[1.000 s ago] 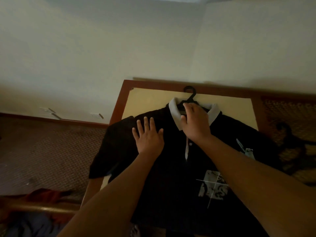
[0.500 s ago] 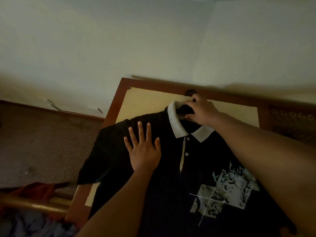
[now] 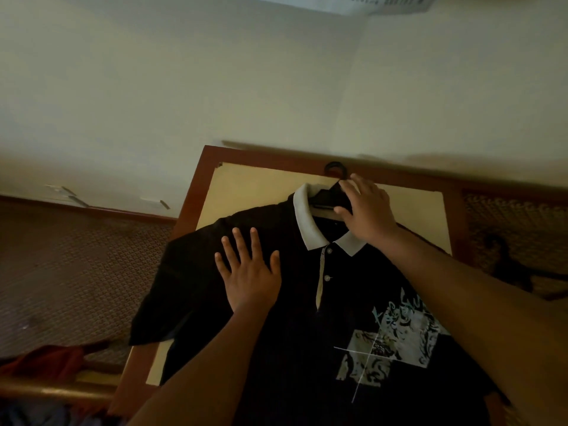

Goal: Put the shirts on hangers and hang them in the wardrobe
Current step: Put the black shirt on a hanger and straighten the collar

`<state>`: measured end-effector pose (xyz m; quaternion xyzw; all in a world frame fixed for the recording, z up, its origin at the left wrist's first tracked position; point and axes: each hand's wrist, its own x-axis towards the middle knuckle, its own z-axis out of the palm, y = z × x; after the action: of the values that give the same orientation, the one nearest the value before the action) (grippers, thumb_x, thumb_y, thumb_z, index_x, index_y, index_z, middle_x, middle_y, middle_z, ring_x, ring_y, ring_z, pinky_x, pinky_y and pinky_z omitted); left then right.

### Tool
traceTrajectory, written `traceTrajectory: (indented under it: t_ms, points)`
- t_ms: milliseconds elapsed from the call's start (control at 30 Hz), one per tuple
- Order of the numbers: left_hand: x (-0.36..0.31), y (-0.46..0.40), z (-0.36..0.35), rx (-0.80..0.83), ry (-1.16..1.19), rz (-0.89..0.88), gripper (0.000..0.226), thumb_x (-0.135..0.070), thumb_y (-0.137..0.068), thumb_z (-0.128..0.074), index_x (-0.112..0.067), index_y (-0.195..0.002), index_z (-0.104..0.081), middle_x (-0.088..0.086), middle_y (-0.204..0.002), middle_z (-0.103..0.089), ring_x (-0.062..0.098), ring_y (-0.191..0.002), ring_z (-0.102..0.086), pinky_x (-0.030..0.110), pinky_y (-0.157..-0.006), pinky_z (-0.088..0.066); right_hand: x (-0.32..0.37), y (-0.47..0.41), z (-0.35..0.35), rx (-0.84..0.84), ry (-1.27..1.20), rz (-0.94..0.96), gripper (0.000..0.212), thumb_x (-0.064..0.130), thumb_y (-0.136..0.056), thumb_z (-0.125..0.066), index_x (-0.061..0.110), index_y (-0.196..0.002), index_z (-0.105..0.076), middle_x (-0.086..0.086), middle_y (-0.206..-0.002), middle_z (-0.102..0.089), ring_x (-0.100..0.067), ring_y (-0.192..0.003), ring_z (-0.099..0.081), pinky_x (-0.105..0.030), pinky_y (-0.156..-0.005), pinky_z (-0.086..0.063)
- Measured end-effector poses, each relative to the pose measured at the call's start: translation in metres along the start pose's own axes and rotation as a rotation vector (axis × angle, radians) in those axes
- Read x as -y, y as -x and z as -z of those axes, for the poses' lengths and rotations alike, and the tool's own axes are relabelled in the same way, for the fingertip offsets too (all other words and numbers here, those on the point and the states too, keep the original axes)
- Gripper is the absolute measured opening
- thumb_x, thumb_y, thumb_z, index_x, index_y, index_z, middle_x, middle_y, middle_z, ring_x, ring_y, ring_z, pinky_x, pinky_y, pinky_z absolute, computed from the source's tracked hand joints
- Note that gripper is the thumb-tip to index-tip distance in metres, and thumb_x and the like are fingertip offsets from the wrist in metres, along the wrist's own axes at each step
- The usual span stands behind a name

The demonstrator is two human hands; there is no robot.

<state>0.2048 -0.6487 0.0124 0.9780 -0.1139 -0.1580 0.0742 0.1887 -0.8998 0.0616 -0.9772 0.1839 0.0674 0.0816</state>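
Left hand (image 3: 247, 273): flat, fingers straight and spread, pressing on the chest of the black short-sleeved polo shirt with white collar and pale graphic print (image 3: 307, 348). Right hand (image 3: 367, 210): at the collar opening, fingers curled on the black plastic hanger (image 3: 330, 196) inside the neck; hook protrudes at 12 o'clock, overlapping the far rim. The hands are apart. Shirt lies face up on a cream-topped table with reddish-brown wooden rim (image 3: 196, 195). Sleeve at 9 o'clock overhangs the table's left edge. Bare tabletop shows beyond the collar, 11 to 1 o'clock. Brown patterned carpet (image 3: 76, 272) lies open at 9 o'clock. A red garment (image 3: 49, 361) lies at 8 o'clock.
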Motion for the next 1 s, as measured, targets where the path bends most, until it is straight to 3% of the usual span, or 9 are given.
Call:
traceTrajectory:
  t_ms: [167, 300, 500, 700, 800, 900, 1000]
  points:
    - [-0.011, 0.001, 0.011, -0.039, 0.08, -0.148, 0.067, -0.059, -0.097, -0.014, -0.029, -0.151, 0.011, -0.003, -0.15, 0.034, 0.019, -0.139, 0.034, 0.045, -0.112, 0.021, -0.018, 0.054, -0.021, -0.091, -0.102, -0.207, 0.056, 0.036, -0.098, -0.045, 0.01, -0.145, -0.03, -0.016, -0.154, -0.025, -0.034, -0.143, -0.021, -0.053, -0.113, -0.023]
    - [-0.048, -0.022, 0.018, -0.032, 0.048, -0.366, 0.064, -0.056, -0.098, -0.011, -0.028, -0.151, 0.013, -0.003, -0.157, 0.023, 0.018, -0.141, 0.03, 0.046, -0.114, 0.019, -0.017, 0.061, -0.034, -0.06, -0.185, -0.277, 0.065, 0.042, -0.1, -0.036, 0.01, -0.152, -0.013, -0.014, -0.157, -0.019, -0.031, -0.144, -0.018, -0.051, -0.115, -0.021]
    - [-0.052, -0.045, 0.004, 0.063, -0.025, -0.382, 0.068, -0.064, -0.093, -0.003, -0.033, -0.147, 0.025, -0.002, -0.158, 0.023, 0.02, -0.142, 0.028, 0.047, -0.114, 0.017, -0.025, 0.056, -0.049, 0.034, -0.212, -0.306, 0.074, 0.055, -0.099, -0.019, 0.014, -0.153, 0.011, -0.005, -0.162, 0.006, -0.024, -0.149, 0.002, -0.045, -0.119, -0.002]
    - [-0.051, -0.053, 0.004, 0.081, -0.04, -0.405, 0.07, -0.066, -0.093, -0.007, -0.033, -0.146, 0.026, 0.0, -0.158, 0.024, 0.022, -0.142, 0.028, 0.045, -0.114, 0.016, -0.028, 0.053, -0.052, 0.062, -0.159, -0.289, 0.071, 0.056, -0.098, -0.013, 0.018, -0.152, 0.015, -0.001, -0.161, 0.012, -0.024, -0.149, 0.005, -0.046, -0.119, 0.001]
    - [-0.052, -0.057, 0.018, 0.107, -0.024, -0.43, 0.071, -0.063, -0.095, -0.019, -0.03, -0.151, 0.01, 0.003, -0.161, 0.009, 0.026, -0.147, 0.012, 0.045, -0.116, 0.005, -0.03, 0.05, -0.043, 0.086, -0.249, -0.282, 0.07, 0.052, -0.1, -0.022, 0.018, -0.153, 0.01, -0.001, -0.162, 0.007, -0.022, -0.149, 0.003, -0.046, -0.118, 0.001]
    - [-0.056, -0.064, 0.042, -0.031, 0.031, -0.391, 0.062, -0.052, -0.098, -0.035, -0.024, -0.15, -0.015, 0.005, -0.156, -0.021, 0.026, -0.144, -0.019, 0.046, -0.115, -0.018, -0.034, 0.051, -0.03, -0.017, -0.396, -0.279, 0.067, 0.043, -0.101, -0.035, 0.016, -0.154, -0.003, -0.004, -0.161, -0.01, -0.023, -0.147, -0.012, -0.042, -0.118, -0.013]
    - [-0.06, -0.076, 0.055, -0.035, 0.015, -0.402, 0.054, -0.038, -0.098, -0.045, -0.022, -0.146, -0.025, 0.006, -0.149, -0.033, 0.026, -0.137, -0.032, 0.045, -0.111, -0.027, -0.032, 0.049, -0.018, -0.044, -0.41, -0.337, 0.064, 0.035, -0.101, -0.043, 0.012, -0.152, -0.014, -0.011, -0.155, -0.026, -0.029, -0.141, -0.027, -0.041, -0.113, -0.026]
